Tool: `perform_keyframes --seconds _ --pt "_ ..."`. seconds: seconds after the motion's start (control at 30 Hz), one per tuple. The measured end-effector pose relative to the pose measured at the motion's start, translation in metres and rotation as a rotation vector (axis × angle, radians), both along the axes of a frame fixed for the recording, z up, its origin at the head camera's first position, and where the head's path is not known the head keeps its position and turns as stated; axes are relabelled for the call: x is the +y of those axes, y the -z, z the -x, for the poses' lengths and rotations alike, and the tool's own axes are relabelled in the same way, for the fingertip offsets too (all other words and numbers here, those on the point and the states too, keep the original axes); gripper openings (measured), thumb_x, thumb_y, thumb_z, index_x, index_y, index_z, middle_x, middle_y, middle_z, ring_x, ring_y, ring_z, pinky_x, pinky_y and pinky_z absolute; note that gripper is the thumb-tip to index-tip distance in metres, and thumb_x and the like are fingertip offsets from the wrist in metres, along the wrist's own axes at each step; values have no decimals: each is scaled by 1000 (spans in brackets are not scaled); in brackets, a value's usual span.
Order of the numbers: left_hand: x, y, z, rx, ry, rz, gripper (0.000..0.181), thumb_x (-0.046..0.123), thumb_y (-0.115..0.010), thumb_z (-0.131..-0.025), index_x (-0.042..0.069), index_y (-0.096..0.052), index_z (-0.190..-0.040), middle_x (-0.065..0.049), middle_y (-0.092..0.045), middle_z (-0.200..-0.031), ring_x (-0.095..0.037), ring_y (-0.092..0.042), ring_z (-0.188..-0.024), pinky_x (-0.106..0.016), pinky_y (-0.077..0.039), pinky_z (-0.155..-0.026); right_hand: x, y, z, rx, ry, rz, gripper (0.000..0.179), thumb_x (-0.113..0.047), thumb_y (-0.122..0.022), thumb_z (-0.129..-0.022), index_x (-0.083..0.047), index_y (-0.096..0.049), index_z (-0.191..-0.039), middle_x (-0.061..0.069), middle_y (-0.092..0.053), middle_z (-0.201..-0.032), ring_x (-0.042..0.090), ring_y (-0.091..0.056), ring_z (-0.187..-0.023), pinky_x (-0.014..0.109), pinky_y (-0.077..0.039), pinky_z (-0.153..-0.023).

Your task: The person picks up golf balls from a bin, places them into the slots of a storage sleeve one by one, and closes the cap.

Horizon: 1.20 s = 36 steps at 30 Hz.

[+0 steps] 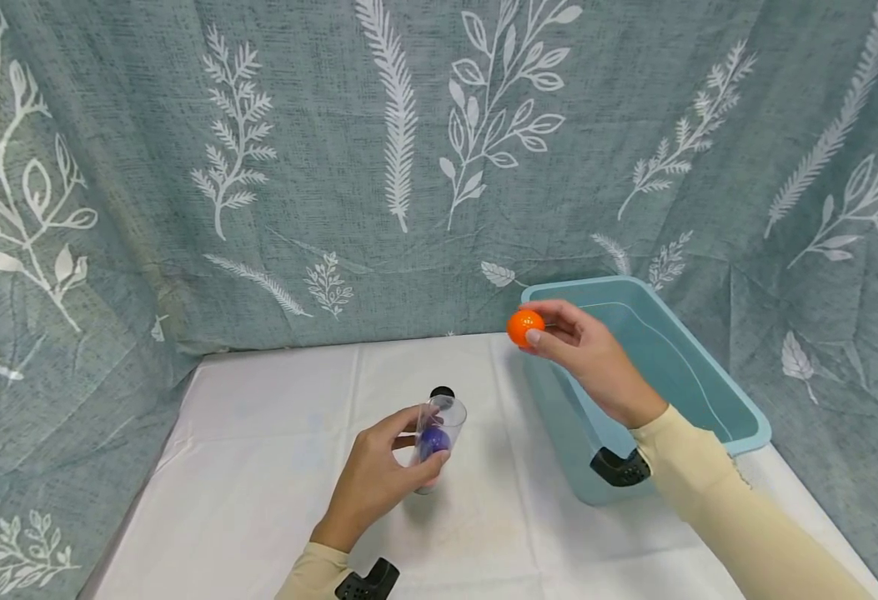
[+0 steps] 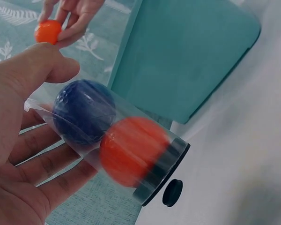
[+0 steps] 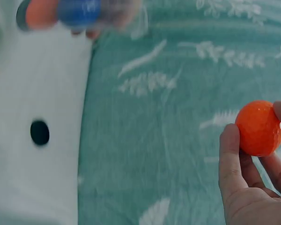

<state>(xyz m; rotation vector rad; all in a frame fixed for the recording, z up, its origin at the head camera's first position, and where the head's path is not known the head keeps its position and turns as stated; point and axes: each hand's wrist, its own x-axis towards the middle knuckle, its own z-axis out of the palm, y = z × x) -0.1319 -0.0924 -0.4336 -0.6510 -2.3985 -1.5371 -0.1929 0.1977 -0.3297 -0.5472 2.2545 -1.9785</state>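
My left hand (image 1: 378,467) grips a clear plastic tube (image 1: 452,412) above the white table, its open end tilted up. Inside, a dark blue ball (image 2: 84,111) sits over an orange-red ball (image 2: 131,151), which rests toward the tube's black base (image 2: 164,173). My right hand (image 1: 596,358) pinches an orange golf ball (image 1: 525,328) between thumb and fingertips. That ball is higher than the tube and to its right, near the bin's back left corner. A small round black cap (image 3: 40,132) lies on the table, just beyond the tube in the head view.
A teal plastic bin (image 1: 569,450) stands on the right of the table, under my right forearm. The white cloth (image 1: 273,450) covers the tabletop. A grey-green curtain (image 1: 303,167) with white leaf prints hangs behind and along both sides.
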Motion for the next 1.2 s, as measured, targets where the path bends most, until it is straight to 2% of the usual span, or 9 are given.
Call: perform_keyframes --seconds 0.17,0.33,0.47,0.63,0.77,0.9,1.2 --pt "0 -2 0 -9 -16 8 51 20 -87 -81 18 -67 -127 5 -69 -116 -11 -66 -104 -28 -59 -88 -27 10 -1 2 -38 32 43 -22 -69 -99 -11 -57 -138 13 -59 -132 30 -62 -116 36 -54 -99" --pt "0 -3 -1 -33 -11 -5 51 19 -87 -81 16 -66 -127 6 -68 -119 -11 -65 -105 -26 -58 -88 -47 25 -5 -7 -50 53 41 -22 -71 -97 -14 -59 -135 12 -61 -129 29 -63 -113 38 -54 -99" --pt "0 -3 0 -37 -14 -13 50 20 -87 -81 16 -66 -127 7 -68 -119 -11 -65 -105 -25 -58 -88 -61 38 -8 32 -55 27 38 -20 -70 -97 -17 -61 -134 9 -62 -127 27 -63 -112 37 -56 -97" --pt "0 -2 2 -9 -16 -31 51 21 -87 -82 14 -66 -128 5 -69 -119 -13 -66 -105 -28 -59 -88 -77 45 -11 83 -87 37 37 -17 -71 -97 -17 -62 -133 6 -65 -125 25 -62 -114 35 -56 -95" --pt "-1 -2 3 -12 -26 -40 48 22 -86 -83 14 -67 -126 7 -70 -118 -13 -66 -106 -28 -59 -88 -84 51 -16 89 -93 48 37 -17 -72 -96 -17 -63 -132 6 -65 -124 25 -60 -114 35 -56 -95" --pt "-1 -3 2 -50 -47 -48 45 22 -85 -83 14 -68 -123 9 -70 -115 -12 -66 -106 -27 -58 -88 -87 57 -18 85 -110 51 37 -15 -72 -96 -15 -63 -132 7 -65 -124 26 -61 -113 35 -56 -96" --pt "-2 0 4 -121 -70 -115 42 22 -86 -83 17 -67 -120 2 -70 -112 -13 -67 -103 -28 -58 -89 -93 65 -19 134 -175 47 38 -12 -71 -96 -9 -62 -132 6 -63 -128 26 -61 -116 36 -50 -105"
